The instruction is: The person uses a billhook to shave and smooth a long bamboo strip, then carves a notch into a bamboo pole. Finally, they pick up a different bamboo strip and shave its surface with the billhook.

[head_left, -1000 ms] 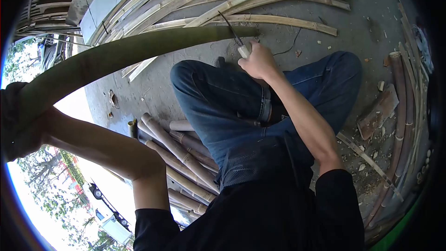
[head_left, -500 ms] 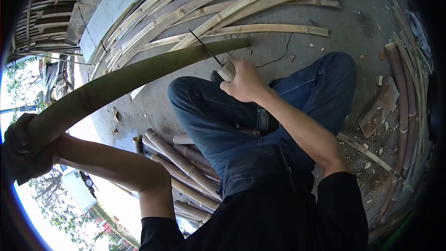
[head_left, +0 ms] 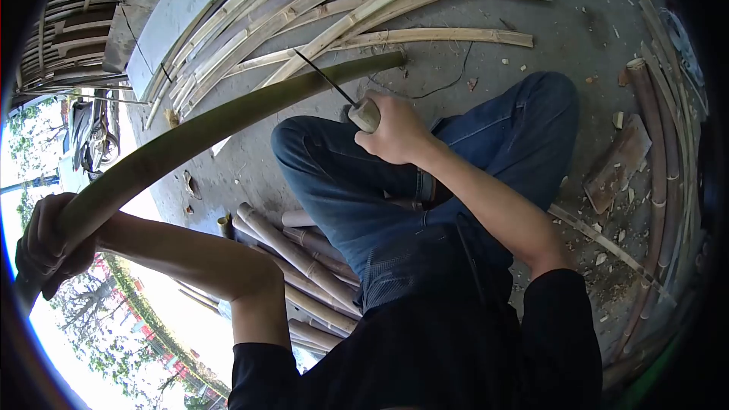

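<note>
A long green bamboo pole (head_left: 220,124) slants across my front, its far end close over the concrete floor. At the left edge, my left hand (head_left: 47,239) is wrapped around its near end. In front of my lap, my right hand (head_left: 400,133) is closed on the pale, thick handle of a knife (head_left: 367,115). The dark blade is seen nearly edge-on and crosses over the pole near its far end. My crossed legs in jeans (head_left: 342,175) are below the knife.
Split bamboo strips (head_left: 425,7) lie across the floor ahead. Cut bamboo poles (head_left: 304,258) are piled by my left leg. On the right stand long brown poles (head_left: 659,159), a rusty flat piece (head_left: 616,163) and scattered wood chips (head_left: 607,277).
My left hand and the near end of the pole have shifted right, further into view. The knife has moved slightly left and up with my right hand; both grips stay closed.
</note>
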Action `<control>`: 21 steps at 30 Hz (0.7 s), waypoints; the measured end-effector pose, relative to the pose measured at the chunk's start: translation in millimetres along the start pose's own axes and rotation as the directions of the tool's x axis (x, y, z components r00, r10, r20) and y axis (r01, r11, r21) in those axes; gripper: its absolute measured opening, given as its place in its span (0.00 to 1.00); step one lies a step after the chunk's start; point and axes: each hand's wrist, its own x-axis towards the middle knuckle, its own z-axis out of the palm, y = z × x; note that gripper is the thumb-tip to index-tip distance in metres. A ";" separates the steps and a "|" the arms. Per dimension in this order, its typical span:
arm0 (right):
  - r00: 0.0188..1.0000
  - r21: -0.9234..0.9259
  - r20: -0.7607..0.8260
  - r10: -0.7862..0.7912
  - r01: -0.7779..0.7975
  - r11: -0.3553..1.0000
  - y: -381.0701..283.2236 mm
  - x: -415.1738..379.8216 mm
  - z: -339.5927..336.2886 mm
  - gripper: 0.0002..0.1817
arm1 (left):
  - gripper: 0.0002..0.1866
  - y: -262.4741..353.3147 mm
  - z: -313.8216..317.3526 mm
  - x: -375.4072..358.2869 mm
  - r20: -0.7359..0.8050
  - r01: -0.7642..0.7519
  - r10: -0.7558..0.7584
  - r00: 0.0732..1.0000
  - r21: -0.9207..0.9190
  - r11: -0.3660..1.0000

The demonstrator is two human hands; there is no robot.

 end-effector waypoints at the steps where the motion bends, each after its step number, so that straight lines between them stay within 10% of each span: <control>1: 0.994 -0.051 -0.029 0.103 -0.104 0.993 17.9 14.8 -5.5 0.30 | 0.16 6.2 -4.2 -0.8 0.002 -0.020 0.020 1.000 -0.014 1.000; 4: 0.974 -0.144 -0.167 0.155 -0.180 0.973 32.5 31.1 -4.4 0.21 | 0.16 14.9 -3.5 -3.7 0.033 -0.037 0.036 0.999 0.026 0.999; 6: 0.995 0.052 -0.079 -0.058 0.062 0.997 -13.3 -1.6 6.1 0.17 | 0.15 17.3 -3.1 -6.2 -0.005 -0.051 0.051 0.999 -0.003 0.999; 10: 0.959 -0.142 -0.195 0.206 -0.236 0.961 46.3 30.2 -4.1 0.22 | 0.16 0.5 3.1 8.8 0.054 -0.025 0.023 0.998 0.052 0.998; 13: 0.987 0.009 -0.157 -0.023 0.025 1.000 16.0 7.3 12.9 0.23 | 0.20 -24.7 9.2 8.0 0.061 0.044 -0.041 0.997 -0.063 0.997; 18: 0.959 -0.038 -0.209 0.191 -0.203 0.978 60.9 18.0 18.6 0.19 | 0.23 63.4 -18.4 15.8 -0.079 0.129 -0.111 0.991 0.279 0.951; 21: 0.990 0.166 -0.143 0.018 0.006 0.986 8.7 -6.6 40.2 0.23 | 0.24 61.5 -14.9 5.9 -0.201 0.179 -0.106 0.974 0.389 0.904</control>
